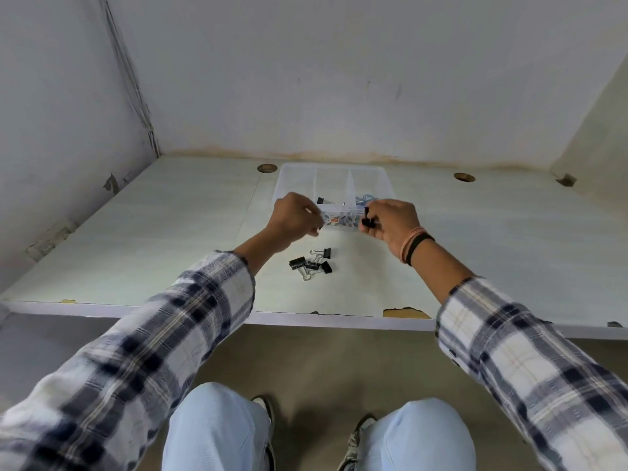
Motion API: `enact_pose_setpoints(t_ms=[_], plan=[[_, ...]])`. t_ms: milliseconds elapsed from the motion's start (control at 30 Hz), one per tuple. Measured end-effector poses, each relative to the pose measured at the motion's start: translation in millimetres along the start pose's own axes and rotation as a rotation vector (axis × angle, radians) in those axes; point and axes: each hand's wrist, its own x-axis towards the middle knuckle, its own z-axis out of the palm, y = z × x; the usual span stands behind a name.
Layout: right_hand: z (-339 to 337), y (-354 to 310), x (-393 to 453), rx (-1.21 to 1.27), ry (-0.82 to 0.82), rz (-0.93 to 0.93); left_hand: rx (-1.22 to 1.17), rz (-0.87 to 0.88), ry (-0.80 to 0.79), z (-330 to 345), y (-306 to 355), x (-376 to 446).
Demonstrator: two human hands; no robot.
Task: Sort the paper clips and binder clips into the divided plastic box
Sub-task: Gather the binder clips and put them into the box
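From the head camera, our one and only view, we've got the divided plastic box (334,185) sitting toward the back of the table (492,232), three compartments side by side. One black binder clip (323,200) is already in the middle compartment and a bunch of blue paper clips (363,199) sits in the right one; the left one looks bare as far as we can see.

Our right hand (390,222) is pinching another black binder clip (368,222) between thumb and fingers, just at the box's near wall. Our left hand (294,215) is at the near left corner with fingers curled; honestly we can't tell if it's holding something small or just steadying the box, it's a bit blurry there.

A little pile of binder clips (312,263) waits on the table between us and the box, a few of them tangled by their wire handles.

To do this step well, we'd say: carry the pinched clip over the near wall and let go only once it's above the middle compartment, next to the one already there. The blue clips are right beside it, so drifting right would mix the sorts. Drop low so it doesn't bounce over the divider. For the pile, we'd probably pick one at a time, since hooked handles may drag a second clip along.
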Motion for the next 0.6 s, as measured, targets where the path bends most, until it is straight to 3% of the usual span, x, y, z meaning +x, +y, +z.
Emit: enact_pose_setpoints(t_ms=[100,233,367,467,600], plan=[[11,-23,20,0.027,0.001,-0.03,-0.166,0.0,0.062,-6,20,18],[31,-44,55,-0.137,0.023,-0.037,-0.279,-0.058,0.098,-4,32,53],[43,-52,70,-0.316,-0.114,0.003,-0.263,-0.139,0.01,4,37,73],[42,-52,67,-0.318,-0.197,0.068,-0.227,-0.155,0.006,6,36,72],[29,-43,54,-0.404,-0.115,-0.068,-0.112,-0.087,-0.001,-4,27,54]])
